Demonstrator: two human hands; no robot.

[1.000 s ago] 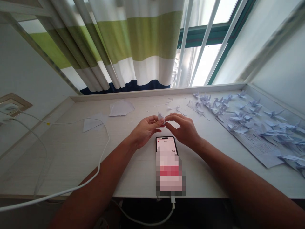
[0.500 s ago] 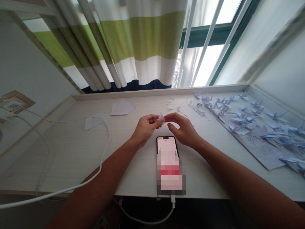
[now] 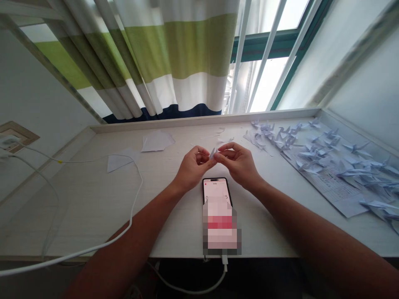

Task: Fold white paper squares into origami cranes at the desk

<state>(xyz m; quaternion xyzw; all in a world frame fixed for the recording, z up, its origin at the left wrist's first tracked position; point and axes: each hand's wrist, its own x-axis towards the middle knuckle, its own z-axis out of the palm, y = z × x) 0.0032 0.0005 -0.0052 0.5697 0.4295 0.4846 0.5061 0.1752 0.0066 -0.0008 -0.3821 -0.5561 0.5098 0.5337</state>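
Note:
Between my two hands is a small piece of folded white paper point(image 3: 213, 153), held above the desk just beyond the phone. My left hand point(image 3: 193, 165) pinches it from the left with the thumb and fingers. From the right, my right hand point(image 3: 238, 162) grips it too, its thumb and index finger meeting the paper. The fingers cover much of it, so its exact folded shape is hard to make out. A phone point(image 3: 216, 191) lies on the desk below my hands, its screen lit and partly blurred out.
Many folded paper cranes point(image 3: 314, 149) lie at the right, some on a printed sheet point(image 3: 335, 189). Flat paper sheets point(image 3: 158, 141) rest at the back left, with paper scraps point(image 3: 226, 140) behind my hands. A white cable point(image 3: 137, 195) crosses my left forearm.
My right thumb has closed onto the folded paper, where before it stood apart from it. Both hands are now closer together. The view has shifted slightly.

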